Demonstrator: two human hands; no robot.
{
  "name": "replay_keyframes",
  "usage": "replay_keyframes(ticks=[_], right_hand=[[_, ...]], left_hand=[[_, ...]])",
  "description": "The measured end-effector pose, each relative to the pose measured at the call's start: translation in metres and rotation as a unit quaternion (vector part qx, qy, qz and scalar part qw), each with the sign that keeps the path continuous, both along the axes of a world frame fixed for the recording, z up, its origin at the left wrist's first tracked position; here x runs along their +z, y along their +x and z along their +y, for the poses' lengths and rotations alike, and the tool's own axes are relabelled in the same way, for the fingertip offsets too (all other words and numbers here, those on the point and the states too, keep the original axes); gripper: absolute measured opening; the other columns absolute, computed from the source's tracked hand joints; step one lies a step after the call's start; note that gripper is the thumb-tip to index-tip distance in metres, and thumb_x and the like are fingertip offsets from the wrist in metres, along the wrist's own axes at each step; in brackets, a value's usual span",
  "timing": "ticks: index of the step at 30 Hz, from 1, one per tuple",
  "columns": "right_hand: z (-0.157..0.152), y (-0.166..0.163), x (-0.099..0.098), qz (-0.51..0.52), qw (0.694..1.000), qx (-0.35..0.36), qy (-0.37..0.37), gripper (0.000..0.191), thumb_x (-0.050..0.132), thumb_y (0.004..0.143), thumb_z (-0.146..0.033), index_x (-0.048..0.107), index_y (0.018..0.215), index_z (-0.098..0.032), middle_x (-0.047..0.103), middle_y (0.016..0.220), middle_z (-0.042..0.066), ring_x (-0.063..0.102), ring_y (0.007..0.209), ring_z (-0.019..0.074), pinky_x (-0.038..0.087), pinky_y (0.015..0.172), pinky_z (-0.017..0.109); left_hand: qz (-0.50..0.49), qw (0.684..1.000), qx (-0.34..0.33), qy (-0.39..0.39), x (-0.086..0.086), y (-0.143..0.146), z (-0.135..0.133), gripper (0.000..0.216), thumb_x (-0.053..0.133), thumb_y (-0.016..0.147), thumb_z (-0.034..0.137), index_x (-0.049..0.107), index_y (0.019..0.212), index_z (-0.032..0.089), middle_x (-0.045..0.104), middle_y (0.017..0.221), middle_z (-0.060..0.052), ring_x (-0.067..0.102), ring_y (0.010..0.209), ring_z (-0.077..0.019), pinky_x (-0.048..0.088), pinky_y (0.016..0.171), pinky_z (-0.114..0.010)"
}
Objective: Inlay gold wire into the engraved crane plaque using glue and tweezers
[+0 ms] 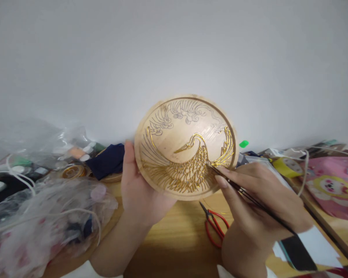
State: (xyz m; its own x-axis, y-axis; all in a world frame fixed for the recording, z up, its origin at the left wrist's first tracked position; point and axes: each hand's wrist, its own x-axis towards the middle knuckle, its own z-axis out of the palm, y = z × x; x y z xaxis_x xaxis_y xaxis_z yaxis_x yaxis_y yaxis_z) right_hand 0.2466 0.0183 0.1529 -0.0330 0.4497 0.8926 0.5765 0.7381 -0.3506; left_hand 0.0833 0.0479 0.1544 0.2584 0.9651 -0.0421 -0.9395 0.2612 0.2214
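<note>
Above our yellowish wooden bench (pixel 174 247), our left grip (pixel 140 199) clasps a round pale-wood plate (pixel 168 144), and our right grip (pixel 258 200), pinched tight around slim dark tweezers (pixel 235 185), could bend the plate's gold-coloured wire (pixel 199 136) if that one-handed hold wobbled.

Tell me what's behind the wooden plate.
Partly behind the wooden plate is the left hand, its thumb showing left of the rim; farther back stands the pale wall. The plate covers the other fingers and part of the wall.
</note>
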Motion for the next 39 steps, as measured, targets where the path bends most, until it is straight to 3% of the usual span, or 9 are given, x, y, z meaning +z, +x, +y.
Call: replay_keyframes(ticks=[8,17,26,35,39], right_hand=[[0.002,-0.001,-0.001,0.004,1.0,0.007,0.01,0.034,0.073,0.074,0.001,0.075,0.1,-0.02,0.071,0.075,0.001,0.061,0.061,0.0145,0.047,0.053,0.031],[0.001,0.002,0.001,-0.026,0.999,0.014,0.012,0.033,0.071,0.073,0.004,0.074,0.1,-0.016,0.071,0.075,0.002,0.06,0.06,0.0137,0.046,0.054,0.031],[-0.001,0.001,-0.005,-0.017,0.999,-0.031,0.005,0.033,0.072,0.076,-0.004,0.074,0.103,-0.024,0.073,0.076,0.001,0.062,0.057,0.0166,0.05,0.054,0.035],[0.001,0.004,0.0,-0.034,0.999,-0.013,-0.001,0.028,0.072,0.076,-0.004,0.074,0.097,-0.022,0.071,0.071,0.001,0.06,0.056,0.0156,0.047,0.051,0.032],[0.001,0.004,0.0,-0.018,1.0,-0.006,-0.02,0.023,0.072,0.078,-0.01,0.074,0.096,-0.024,0.069,0.069,0.001,0.06,0.056,0.0159,0.047,0.052,0.032]], left_hand=[[0.01,0.999,0.007,0.05,-0.001,0.0,-0.001,0.06,0.021,0.096,0.065,0.072,0.109,0.036,0.075,0.107,0.009,0.027,0.148,-0.0155,0.015,0.125,-0.045],[0.017,0.999,0.021,0.026,0.0,0.0,0.0,0.059,0.016,0.098,0.061,0.061,0.128,0.037,0.07,0.12,0.012,0.017,0.151,-0.0113,0.01,0.125,-0.041],[0.021,0.999,0.028,0.016,-0.004,0.0,-0.002,0.061,0.026,0.092,0.072,0.063,0.126,0.037,0.069,0.123,0.008,0.033,0.146,-0.0243,0.017,0.124,-0.048],[0.032,0.999,0.037,0.022,-0.007,0.0,-0.004,0.079,0.028,0.084,0.082,0.057,0.135,0.029,0.067,0.128,0.003,0.032,0.146,-0.0268,0.022,0.123,-0.046],[0.022,0.998,0.029,0.048,-0.01,-0.002,-0.005,0.085,0.025,0.08,0.087,0.056,0.135,0.03,0.065,0.13,0.005,0.026,0.149,-0.0236,0.024,0.122,-0.038]])
